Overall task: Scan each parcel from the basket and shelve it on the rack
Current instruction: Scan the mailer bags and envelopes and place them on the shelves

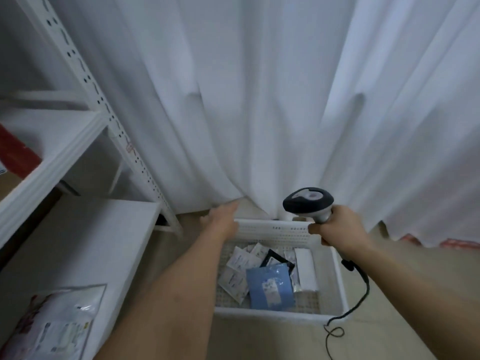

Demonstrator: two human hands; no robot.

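The right hand (335,227) is wrapped round the handle of a barcode scanner (309,203), fingers curled tight, holding it upright above the far right corner of the basket (275,229); the scanner's dark head tilts toward the left, and its black cable (363,284) hangs from below the hand, trails down outside the basket's right wall and loops on the floor (405,307). The left hand (223,216) reaches forward over the basket's far left corner with fingers stretched out and holding nothing, its tips near the hem of the white curtain (259,100). Below both forearms the white perforated basket sits on the floor and holds the parcels: a blue mailer (270,287) on top toward the near side, a white box (306,266) along the right, a black packet (275,258) and several pale pouches (233,276) to the left. To the left stands the white rack (78,229); one clear bagged parcel (57,326) lies on its lowest shelf, and a red item (15,152) shows on the shelf above.
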